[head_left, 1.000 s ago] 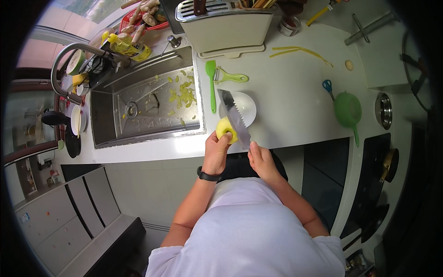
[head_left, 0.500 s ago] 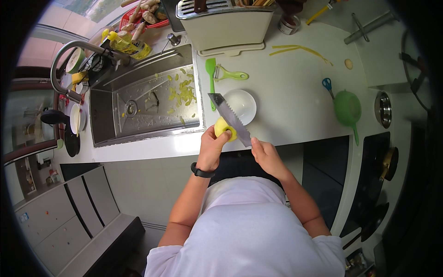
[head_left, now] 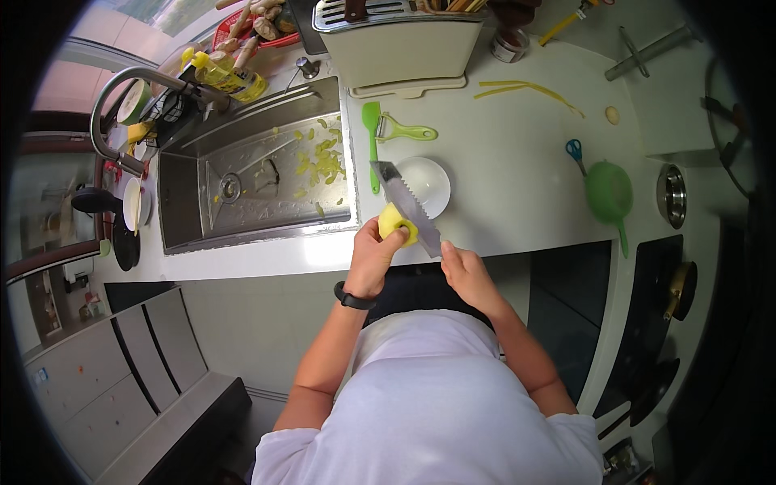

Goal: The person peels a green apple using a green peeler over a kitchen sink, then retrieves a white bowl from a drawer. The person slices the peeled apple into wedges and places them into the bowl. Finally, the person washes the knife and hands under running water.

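A yellow peeled apple (head_left: 393, 220) is gripped by my left hand (head_left: 369, 263), with the thumb over its near side. In my right hand (head_left: 470, 279) is a broad kitchen knife (head_left: 411, 205) with a toothed edge; its handle is hidden in my fingers. The blade slants up and left, lying against or just over the apple's right side; I cannot tell whether it cuts in. Just beyond the blade stands a white bowl (head_left: 434, 184), partly covered by it. A green spatula (head_left: 372, 129) and a green peeler (head_left: 411, 132) lie behind the bowl.
To the left, the steel sink (head_left: 257, 234) holds scattered green peels (head_left: 323, 162) under a curved faucet (head_left: 121, 77). A cream knife-block-like holder (head_left: 396, 61) stands at the back. Blue-handled scissors (head_left: 574, 149), a green strainer (head_left: 608, 192) and a steel bowl (head_left: 671, 194) sit on the right.
The apple and knife stay together in nearly the same place, with only a slight shift or turn of the apple. Both hands keep their hold.
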The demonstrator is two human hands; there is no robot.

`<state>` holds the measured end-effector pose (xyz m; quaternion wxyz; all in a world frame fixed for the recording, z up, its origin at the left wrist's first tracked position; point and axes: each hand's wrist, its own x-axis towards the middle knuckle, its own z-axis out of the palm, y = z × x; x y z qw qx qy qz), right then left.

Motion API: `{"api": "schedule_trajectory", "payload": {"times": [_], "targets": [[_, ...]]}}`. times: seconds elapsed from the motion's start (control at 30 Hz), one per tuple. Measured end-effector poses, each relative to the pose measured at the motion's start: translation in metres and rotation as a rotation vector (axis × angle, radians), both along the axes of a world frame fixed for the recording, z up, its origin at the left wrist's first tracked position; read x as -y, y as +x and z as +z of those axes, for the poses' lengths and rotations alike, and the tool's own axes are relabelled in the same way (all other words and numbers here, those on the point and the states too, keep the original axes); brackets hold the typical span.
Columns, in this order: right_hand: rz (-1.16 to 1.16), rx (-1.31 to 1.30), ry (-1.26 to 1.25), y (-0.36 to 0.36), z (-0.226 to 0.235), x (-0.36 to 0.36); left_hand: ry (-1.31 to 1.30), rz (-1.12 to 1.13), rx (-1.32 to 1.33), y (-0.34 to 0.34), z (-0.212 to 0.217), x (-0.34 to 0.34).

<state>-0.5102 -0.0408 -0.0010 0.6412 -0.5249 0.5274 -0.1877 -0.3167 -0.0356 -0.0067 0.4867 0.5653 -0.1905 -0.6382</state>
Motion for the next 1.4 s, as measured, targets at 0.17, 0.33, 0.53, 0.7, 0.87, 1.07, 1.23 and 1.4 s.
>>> {"api": "schedule_trajectory", "payload": {"times": [0.17, 0.33, 0.53, 0.7, 0.87, 1.07, 1.23, 1.4], "targets": [[0.021, -0.002, -0.018, -0.003, -0.003, 0.002, 0.020, -0.047, 0.046, 0.005, 0.003, 0.001], [0.039, -0.016, -0.002, -0.004, -0.004, 0.003, 0.033, -0.072, 0.074, 0.005, -0.002, 0.000], [0.130, -0.037, 0.006, -0.012, -0.003, 0.014, 0.068, -0.152, 0.129, 0.013, 0.001, 0.003], [0.136, -0.055, -0.062, -0.014, -0.005, 0.016, 0.056, -0.130, 0.115, 0.014, 0.000, 0.004], [0.053, -0.165, -0.293, 0.000, 0.004, 0.003, 0.007, -0.059, 0.074, 0.008, 0.009, 0.005], [0.069, -0.337, -0.505, 0.007, 0.007, -0.010, -0.006, -0.007, 0.103, 0.005, 0.009, 0.002], [0.099, -0.473, -0.741, 0.012, 0.007, -0.014, -0.012, 0.031, 0.089, 0.002, 0.001, 0.001], [0.098, -0.514, -0.809, 0.017, 0.006, -0.015, -0.004, 0.056, 0.043, 0.001, -0.003, 0.002]]}}
